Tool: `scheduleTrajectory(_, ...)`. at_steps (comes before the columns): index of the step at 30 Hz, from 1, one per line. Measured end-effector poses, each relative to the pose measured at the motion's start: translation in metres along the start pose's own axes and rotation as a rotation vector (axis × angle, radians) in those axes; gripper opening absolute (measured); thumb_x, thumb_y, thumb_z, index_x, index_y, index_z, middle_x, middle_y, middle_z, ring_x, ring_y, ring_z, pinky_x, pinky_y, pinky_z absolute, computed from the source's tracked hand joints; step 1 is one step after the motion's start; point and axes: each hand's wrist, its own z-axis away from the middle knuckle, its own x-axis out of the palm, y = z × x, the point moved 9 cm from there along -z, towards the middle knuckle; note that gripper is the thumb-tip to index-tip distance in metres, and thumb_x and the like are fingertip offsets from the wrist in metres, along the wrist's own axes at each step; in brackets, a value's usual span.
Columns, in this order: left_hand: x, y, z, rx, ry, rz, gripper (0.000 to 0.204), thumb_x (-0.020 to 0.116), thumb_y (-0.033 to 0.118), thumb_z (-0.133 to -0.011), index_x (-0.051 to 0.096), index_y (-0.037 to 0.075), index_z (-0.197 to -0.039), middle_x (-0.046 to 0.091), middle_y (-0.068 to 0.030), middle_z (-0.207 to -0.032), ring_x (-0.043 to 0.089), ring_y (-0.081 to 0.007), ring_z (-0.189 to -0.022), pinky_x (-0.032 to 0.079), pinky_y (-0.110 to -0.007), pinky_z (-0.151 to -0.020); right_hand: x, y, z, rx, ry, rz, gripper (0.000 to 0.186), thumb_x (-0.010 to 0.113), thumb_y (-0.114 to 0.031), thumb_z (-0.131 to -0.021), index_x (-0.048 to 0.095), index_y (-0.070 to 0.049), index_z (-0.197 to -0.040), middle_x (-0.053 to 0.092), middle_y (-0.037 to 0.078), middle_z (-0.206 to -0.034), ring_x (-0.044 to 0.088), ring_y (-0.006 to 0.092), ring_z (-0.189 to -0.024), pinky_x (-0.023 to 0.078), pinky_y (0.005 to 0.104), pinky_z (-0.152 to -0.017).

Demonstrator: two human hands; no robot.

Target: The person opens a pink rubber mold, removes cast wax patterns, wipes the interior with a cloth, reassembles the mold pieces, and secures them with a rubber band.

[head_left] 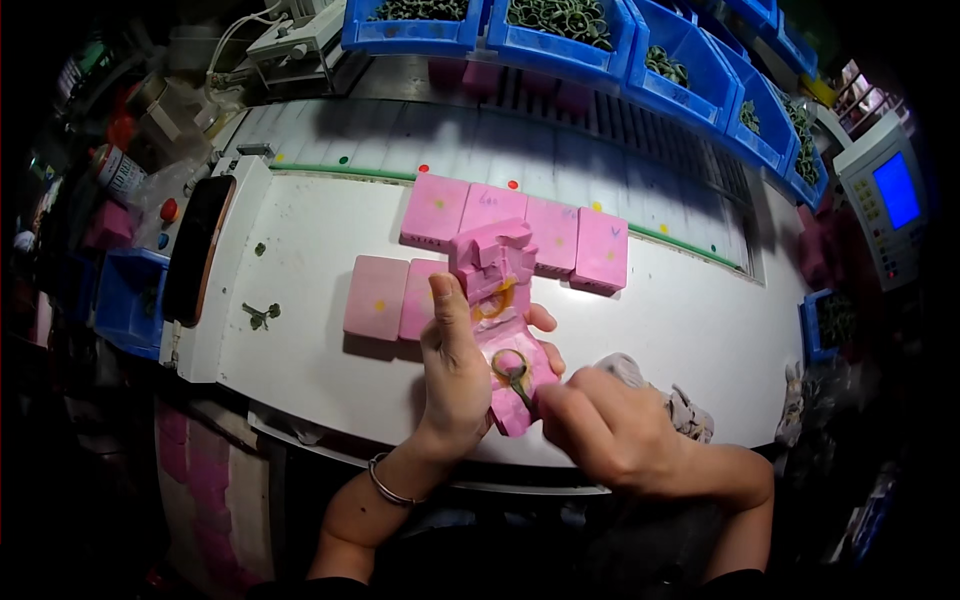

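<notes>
Just in front of the row of pink blocks point(520, 232), the left hand point(455, 375) clutched the opened pink mould point(503, 320) while the right hand point(600, 425), fingers pinched shut, worked a green ring piece point(513, 372) loose, best eased out gently with the mould held steady.

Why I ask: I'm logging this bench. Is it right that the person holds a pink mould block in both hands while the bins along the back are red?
Not quite. The head view shows both hands, left hand and right hand, on the pink mould block, but the bins along the back are blue, not red.
</notes>
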Motion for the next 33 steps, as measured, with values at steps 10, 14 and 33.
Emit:
scheduleTrajectory(10,0.004,0.012,0.001,0.225,-0.024,-0.193,0.076,0.014,0.059,-0.095,0.057,-0.003,-0.088,0.059,-0.0099,-0.075,0.061,-0.0152,-0.058,0.050,-0.026,-0.050,0.016,0.029,0.008,0.254,-0.083,-0.416,0.019,0.068,-0.010,-0.078,0.053,-0.004,-0.088,0.049,0.007,-0.080,0.057,0.0220,-0.064,0.047,0.0310,-0.048)
scheduleTrajectory(14,0.002,0.010,0.000,0.178,-0.002,-0.134,0.074,0.017,0.058,-0.095,0.056,-0.004,-0.091,0.059,-0.0104,-0.075,0.061,-0.0147,-0.059,0.049,-0.026,-0.050,0.020,0.026,0.007,0.246,-0.107,-0.313,0.015,0.064,-0.010,-0.079,0.051,-0.004,-0.085,0.047,0.008,-0.078,0.055,0.0210,-0.063,0.046,0.0301,-0.048)
scheduleTrajectory(33,0.003,0.036,0.012,0.638,0.051,-0.648,0.083,0.033,0.068,-0.087,0.047,-0.011,-0.108,0.056,-0.0112,-0.075,0.060,-0.0174,-0.059,0.050,-0.027,-0.054,-0.023,0.030,0.015,0.361,0.235,-0.173,0.015,0.068,0.001,-0.074,0.058,0.003,-0.086,0.051,0.009,-0.070,0.052,0.0207,-0.054,0.040,0.0307,-0.042)
